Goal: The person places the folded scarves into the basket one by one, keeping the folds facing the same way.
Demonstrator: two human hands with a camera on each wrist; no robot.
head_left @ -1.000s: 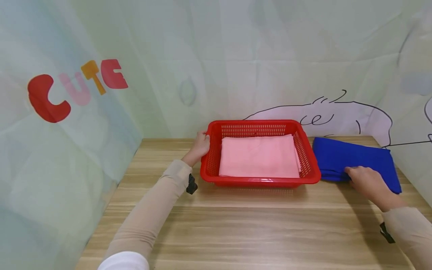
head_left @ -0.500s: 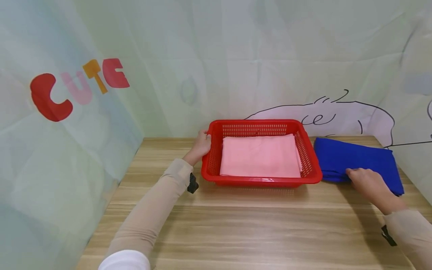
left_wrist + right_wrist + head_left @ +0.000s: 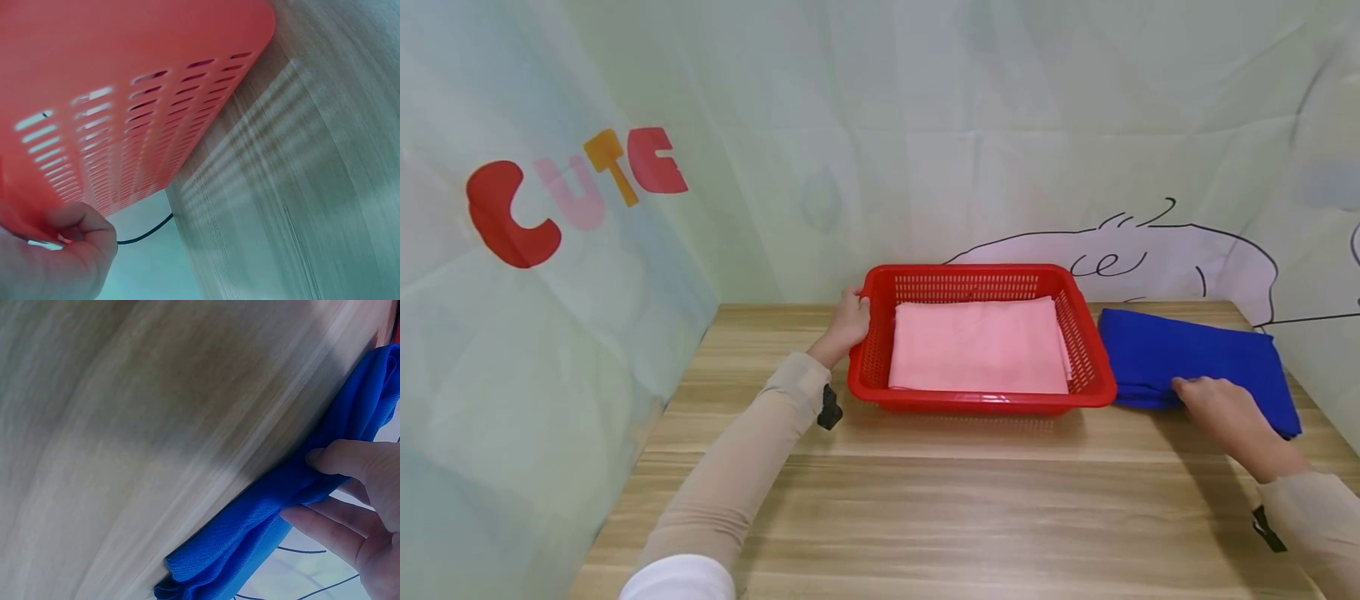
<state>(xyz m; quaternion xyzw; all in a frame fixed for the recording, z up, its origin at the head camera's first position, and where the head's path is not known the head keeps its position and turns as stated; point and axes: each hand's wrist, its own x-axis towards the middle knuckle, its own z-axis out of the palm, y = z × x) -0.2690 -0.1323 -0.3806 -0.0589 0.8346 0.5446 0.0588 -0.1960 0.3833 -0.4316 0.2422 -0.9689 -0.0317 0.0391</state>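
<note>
A red plastic basket (image 3: pixel 981 400) with slotted walls stands on the wooden table, and a folded pink cloth (image 3: pixel 979 346) lies flat inside it. My left hand (image 3: pixel 847 323) grips the basket's left end; in the left wrist view, the thumb and a curled finger of that hand (image 3: pixel 75 253) close around the rim. Right of the basket lies a folded blue cloth (image 3: pixel 1195 350). My right hand (image 3: pixel 1228 415) holds its near edge. Seen from the right wrist, the thumb presses one side of the bunched blue cloth (image 3: pixel 250 519) and the fingertips touch the other.
The wooden table (image 3: pixel 955 517) extends toward me in front of the basket. A printed fabric backdrop (image 3: pixel 790 150) rises right behind the table and along both sides. A dark cable (image 3: pixel 147 234) shows beyond the basket in the left wrist view.
The blue cloth and my right hand have shifted very slightly toward me. My left hand keeps its grip on the basket, which has stayed in place. The head view has moved a little.
</note>
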